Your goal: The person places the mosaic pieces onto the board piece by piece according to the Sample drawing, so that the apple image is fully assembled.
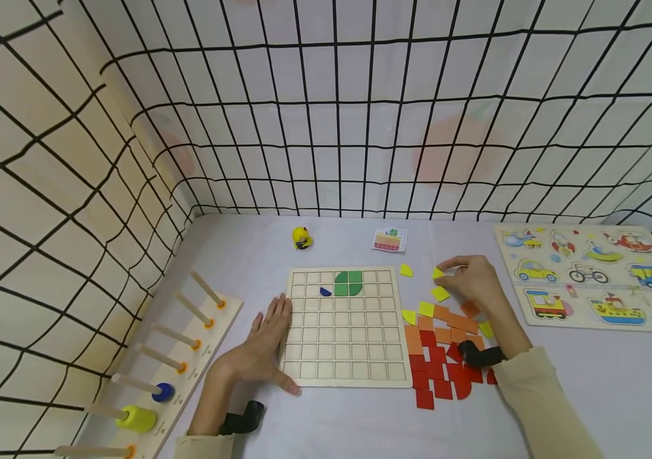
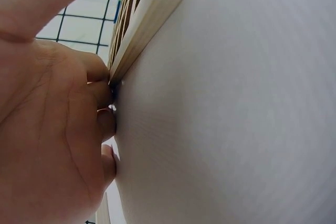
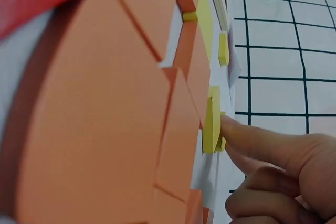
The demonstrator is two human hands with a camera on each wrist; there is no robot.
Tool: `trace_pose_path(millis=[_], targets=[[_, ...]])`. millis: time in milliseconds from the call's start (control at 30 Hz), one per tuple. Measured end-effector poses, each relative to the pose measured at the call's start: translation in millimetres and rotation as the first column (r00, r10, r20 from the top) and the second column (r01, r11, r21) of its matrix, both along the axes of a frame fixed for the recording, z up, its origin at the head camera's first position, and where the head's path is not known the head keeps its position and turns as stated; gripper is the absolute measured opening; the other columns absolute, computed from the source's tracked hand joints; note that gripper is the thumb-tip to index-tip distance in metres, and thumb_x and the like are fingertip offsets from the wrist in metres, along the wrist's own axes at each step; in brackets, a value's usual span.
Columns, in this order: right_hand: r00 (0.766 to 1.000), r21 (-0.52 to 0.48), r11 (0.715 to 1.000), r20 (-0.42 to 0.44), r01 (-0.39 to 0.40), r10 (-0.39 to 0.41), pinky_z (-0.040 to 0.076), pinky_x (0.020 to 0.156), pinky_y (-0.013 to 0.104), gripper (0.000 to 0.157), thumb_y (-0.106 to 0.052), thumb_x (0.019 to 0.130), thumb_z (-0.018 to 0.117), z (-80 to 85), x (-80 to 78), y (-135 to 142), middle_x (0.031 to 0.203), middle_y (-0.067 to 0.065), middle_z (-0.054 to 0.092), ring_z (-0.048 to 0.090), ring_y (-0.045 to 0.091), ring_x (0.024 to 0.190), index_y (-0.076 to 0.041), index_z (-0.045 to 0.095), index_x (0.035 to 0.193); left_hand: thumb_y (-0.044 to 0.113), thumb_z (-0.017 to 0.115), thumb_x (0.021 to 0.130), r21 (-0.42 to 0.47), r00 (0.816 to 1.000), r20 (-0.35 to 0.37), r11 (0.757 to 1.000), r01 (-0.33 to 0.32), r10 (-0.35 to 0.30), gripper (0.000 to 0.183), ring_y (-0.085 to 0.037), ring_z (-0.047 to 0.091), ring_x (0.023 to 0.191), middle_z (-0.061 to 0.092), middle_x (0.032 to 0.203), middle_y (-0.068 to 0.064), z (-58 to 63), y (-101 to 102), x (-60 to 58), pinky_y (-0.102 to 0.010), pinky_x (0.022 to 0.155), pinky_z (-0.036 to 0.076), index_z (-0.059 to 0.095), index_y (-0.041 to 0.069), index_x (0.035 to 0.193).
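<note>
My left hand (image 1: pixel 265 341) lies spread along the left edge of a wooden grid board (image 1: pixel 343 335), fingers straight against the rim and thumb at the near corner. Its palm and fingertips also show beside the board's edge in the left wrist view. Several green tiles (image 1: pixel 349 284) form a leaf shape near the board's top, with a small dark blue piece (image 1: pixel 325 292) left of them. Beyond the loose tiles, my right hand (image 1: pixel 471 278) pinches a yellow tile (image 1: pixel 437 273) between thumb and index finger. Another yellow tile (image 1: pixel 440 293) lies just nearer.
Orange tiles (image 1: pixel 458 320) and red tiles (image 1: pixel 435 371) spread right of the board. Behind it are a pattern card (image 1: pixel 390 240) and a yellow duck figure (image 1: pixel 301 238). A peg stand (image 1: pixel 188 376) stands left; a picture puzzle board (image 1: pixel 584 290) lies right. Black-lined netting (image 1: pixel 349 127) encloses the table.
</note>
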State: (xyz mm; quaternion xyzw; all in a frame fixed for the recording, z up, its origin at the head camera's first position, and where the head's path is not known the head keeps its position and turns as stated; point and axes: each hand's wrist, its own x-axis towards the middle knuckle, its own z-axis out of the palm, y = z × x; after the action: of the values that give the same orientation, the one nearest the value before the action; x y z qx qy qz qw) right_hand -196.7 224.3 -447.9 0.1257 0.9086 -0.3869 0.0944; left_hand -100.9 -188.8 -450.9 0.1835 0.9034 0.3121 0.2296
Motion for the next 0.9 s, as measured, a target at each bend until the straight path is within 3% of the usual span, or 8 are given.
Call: trace_pose_path(millis=[200, 333, 433, 567, 700, 900], targets=[[0.996, 0.064, 0.995, -0.039, -0.076, 0.079, 0.041, 0.067, 0.030, 0.039, -0.022, 0.092, 0.076, 0.7, -0.3, -2, 0.098, 0.018, 0.056, 0.050, 0.031, 0.096, 0.003, 0.071, 0.123, 0.040, 0.101, 0.059, -0.005, 1.000, 0.004, 1.000, 0.000, 0.000, 0.156, -0.037, -0.019, 0.160, -0.020, 0.172, -0.017, 0.3, 0, -0.2, -0.065, 0.128, -0.008, -0.006, -0.001, 0.164], [0.985, -0.017, 0.986, -0.052, -0.167, 0.165, 0.034, 0.056, 0.025, 0.035, -0.019, 0.093, 0.077, 5.0, 3.9, -17, 0.075, 0.008, 0.048, 0.046, 0.023, 0.073, 0.001, 0.072, 0.120, 0.039, 0.101, 0.059, -0.008, 1.000, 0.004, 1.000, 0.001, -0.001, 0.156, -0.037, -0.019, 0.160, -0.020, 0.172, -0.018, 0.5, 1, -0.3, -0.065, 0.128, -0.008, -0.007, -0.001, 0.164], [0.960, -0.098, 0.956, -0.075, -0.275, 0.268, 0.027, 0.052, 0.024, 0.032, -0.017, 0.091, 0.079, 6.1, 9.6, -36, 0.063, 0.001, 0.035, 0.037, 0.018, 0.063, 0.000, 0.074, 0.117, 0.039, 0.101, 0.059, -0.008, 1.000, 0.005, 1.000, 0.002, -0.002, 0.156, -0.038, -0.019, 0.160, -0.020, 0.171, -0.018, 0.7, 1, -0.1, -0.065, 0.128, -0.008, -0.008, -0.001, 0.163], [0.923, -0.168, 0.908, -0.082, -0.384, 0.376, 0.023, 0.050, 0.023, 0.028, -0.014, 0.088, 0.081, 5.7, 17.3, -66, 0.060, -0.002, 0.031, 0.032, 0.015, 0.057, -0.002, 0.077, 0.113, 0.040, 0.101, 0.060, -0.012, 1.000, 0.007, 1.000, 0.003, -0.003, 0.156, -0.037, -0.019, 0.160, -0.020, 0.171, -0.018, 0.3, 0, 0.0, -0.064, 0.128, -0.009, -0.007, -0.001, 0.163], [0.911, -0.188, 0.892, -0.060, -0.411, 0.407, 0.021, 0.049, 0.023, 0.025, -0.009, 0.085, 0.084, 5.8, 21.0, -87, 0.060, -0.002, 0.030, 0.030, 0.014, 0.052, -0.003, 0.078, 0.109, 0.040, 0.101, 0.059, -0.016, 1.000, -0.002, 1.000, 0.004, -0.004, 0.156, -0.037, -0.019, 0.160, -0.020, 0.171, -0.018, -0.1, 1, -0.3, -0.064, 0.129, -0.008, -0.007, -0.001, 0.164], [0.921, -0.152, 0.909, -0.044, -0.389, 0.387, 0.022, 0.048, 0.023, 0.025, -0.008, 0.082, 0.087, 6.0, 22.7, -95, 0.059, -0.002, 0.032, 0.031, 0.015, 0.052, -0.006, 0.080, 0.106, 0.040, 0.101, 0.059, -0.015, 1.000, -0.008, 1.000, 0.004, -0.004, 0.156, -0.038, -0.018, 0.160, -0.019, 0.171, -0.019, 0.1, 0, -0.2, -0.064, 0.129, -0.008, -0.007, -0.002, 0.163]])
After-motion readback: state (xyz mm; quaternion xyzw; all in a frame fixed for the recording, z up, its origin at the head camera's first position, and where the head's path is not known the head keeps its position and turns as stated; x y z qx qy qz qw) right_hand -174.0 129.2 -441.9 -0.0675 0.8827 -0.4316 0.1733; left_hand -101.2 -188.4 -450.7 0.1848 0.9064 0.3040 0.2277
